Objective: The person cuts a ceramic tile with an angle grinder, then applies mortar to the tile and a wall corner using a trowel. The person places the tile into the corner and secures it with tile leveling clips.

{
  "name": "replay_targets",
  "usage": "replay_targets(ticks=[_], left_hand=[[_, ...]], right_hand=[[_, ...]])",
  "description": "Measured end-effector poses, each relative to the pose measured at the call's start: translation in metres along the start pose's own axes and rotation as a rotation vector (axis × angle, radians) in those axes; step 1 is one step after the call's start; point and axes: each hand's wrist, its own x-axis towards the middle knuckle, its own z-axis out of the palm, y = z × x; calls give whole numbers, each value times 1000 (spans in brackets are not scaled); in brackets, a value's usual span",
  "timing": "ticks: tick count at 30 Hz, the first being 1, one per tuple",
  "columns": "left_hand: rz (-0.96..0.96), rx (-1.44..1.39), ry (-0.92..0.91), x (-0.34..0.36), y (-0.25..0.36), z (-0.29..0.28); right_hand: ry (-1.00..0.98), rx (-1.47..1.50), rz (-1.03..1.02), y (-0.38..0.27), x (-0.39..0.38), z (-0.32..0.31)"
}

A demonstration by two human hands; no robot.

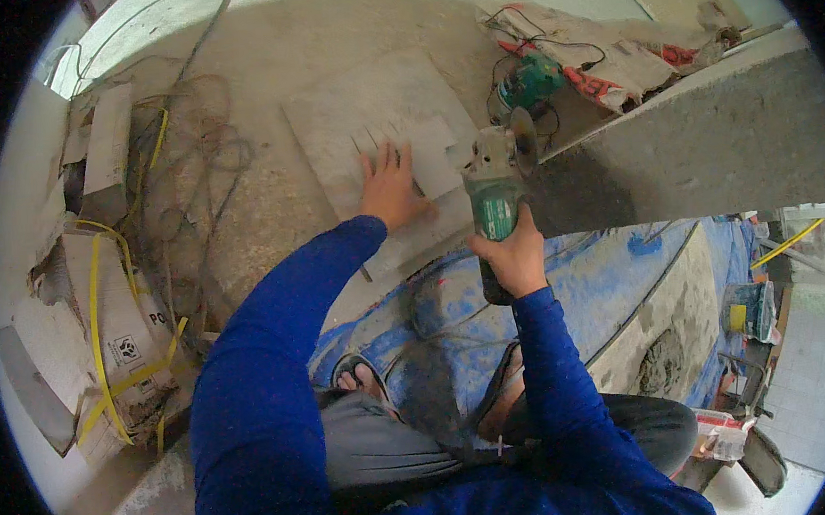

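Observation:
My right hand (514,251) is wrapped round the green body of an angle grinder (494,196). Its round disc (523,141) stands upright at the far end, close to the corner of a grey concrete slab edge (689,151). My left hand (392,185) rests with fingers spread on a dusty grey tile (329,121), which lies on the floor in front of me. Short dark slits show in the tile just beyond my fingertips. A notch is visible at the tile's right side, left of the grinder.
A second green power tool (529,82) lies beyond the grinder by a crumpled sack (617,51). Loose cables (205,180) and strapped cardboard boxes (118,313) are at left. A blue tarp (584,280) covers the floor by my feet; a bucket (751,310) stands at right.

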Motion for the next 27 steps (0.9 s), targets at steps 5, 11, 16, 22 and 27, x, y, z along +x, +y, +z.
replay_targets(ticks=[5,11,16,22,27], left_hand=[[-92,-125,202,7,-4,-3],[-445,-122,234,-39,-31,7],[-624,-365,269,-59,-60,20],[-828,-871,357,-89,-116,42],[-790,-1259,473,-120,-169,5]], right_hand=[[2,9,-10,-5,2,1],[-51,45,-69,-13,22,26],[-133,130,-87,-26,43,67],[-123,-77,-189,-36,70,114],[-19,-378,-129,-44,72,155]])
